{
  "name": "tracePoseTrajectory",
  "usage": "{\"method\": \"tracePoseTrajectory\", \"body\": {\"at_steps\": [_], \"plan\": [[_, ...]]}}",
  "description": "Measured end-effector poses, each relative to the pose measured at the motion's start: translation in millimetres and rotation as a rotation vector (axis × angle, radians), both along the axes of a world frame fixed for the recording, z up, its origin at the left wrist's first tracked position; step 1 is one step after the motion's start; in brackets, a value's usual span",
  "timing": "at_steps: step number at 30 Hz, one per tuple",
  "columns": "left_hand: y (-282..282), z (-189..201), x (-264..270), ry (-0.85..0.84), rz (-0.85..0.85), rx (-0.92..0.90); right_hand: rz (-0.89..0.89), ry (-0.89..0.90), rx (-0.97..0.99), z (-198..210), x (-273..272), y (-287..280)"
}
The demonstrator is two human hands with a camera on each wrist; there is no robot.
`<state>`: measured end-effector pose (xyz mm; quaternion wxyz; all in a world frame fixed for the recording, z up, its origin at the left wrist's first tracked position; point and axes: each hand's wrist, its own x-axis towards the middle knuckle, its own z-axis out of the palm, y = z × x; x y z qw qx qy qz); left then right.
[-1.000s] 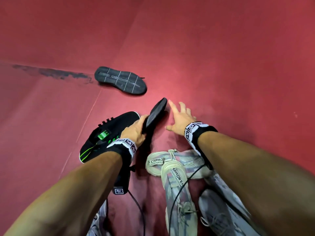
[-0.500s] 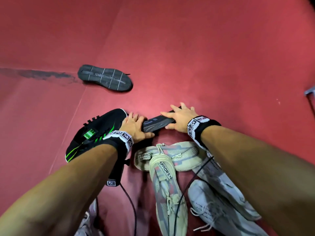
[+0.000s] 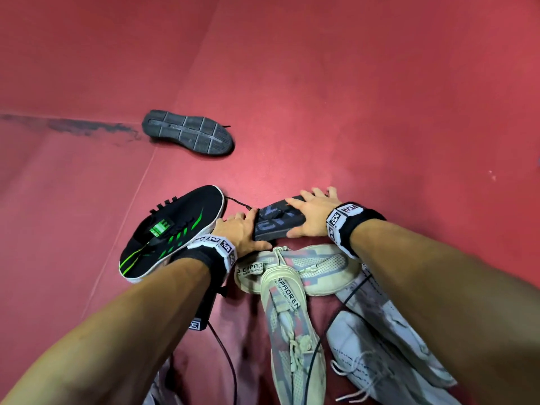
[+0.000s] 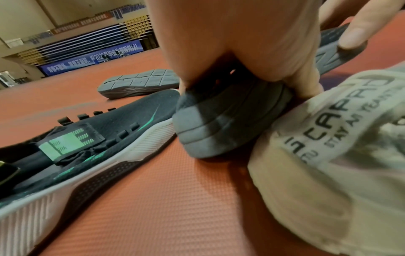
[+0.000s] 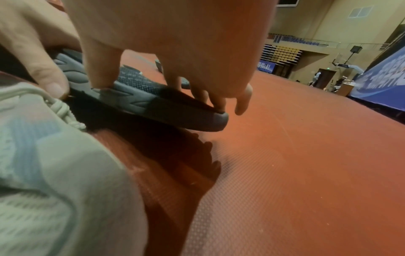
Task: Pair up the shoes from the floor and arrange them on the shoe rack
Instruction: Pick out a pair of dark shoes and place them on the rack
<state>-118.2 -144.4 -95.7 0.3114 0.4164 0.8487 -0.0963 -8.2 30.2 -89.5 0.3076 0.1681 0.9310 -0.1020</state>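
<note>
A dark grey shoe (image 3: 276, 222) lies across the red floor, sole turned up, between my two hands. My left hand (image 3: 248, 230) grips its heel (image 4: 225, 124), thumb on the near side. My right hand (image 3: 308, 213) holds the toe end (image 5: 157, 104), fingers (image 5: 217, 102) curled over the far edge and thumb on the near edge. A matching dark shoe (image 3: 188, 135) lies sole up farther off on the left. A black shoe with green stripes (image 3: 172, 235) lies just left of my left wrist. No shoe rack is in view.
Two beige shoes (image 3: 295, 287) lie crossed right below my hands, one touching the dark shoe's heel (image 4: 328, 155). Whitish laced shoes (image 3: 377, 343) lie under my right forearm. A dark stain (image 3: 87, 127) marks the floor (image 3: 380, 127) at the left.
The dark grey shoe stood on end in my left hand alone. It now lies flat and crosswise, and my right hand has come down and taken hold of its toe end.
</note>
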Motion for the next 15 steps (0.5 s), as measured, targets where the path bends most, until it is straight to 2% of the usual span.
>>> {"method": "tracePoseTrajectory", "body": {"at_steps": [4,9,15], "plan": [[1,5,-4,0.097,-0.089,0.0,-0.006,0.052,-0.052,-8,-7,-13],[10,14,-11,0.169,-0.259,0.1,-0.065,0.096,-0.171,-4,-7,-13],[31,9,-14,0.108,-0.185,0.121,-0.149,0.087,-0.123,1,-2,-3]]}}
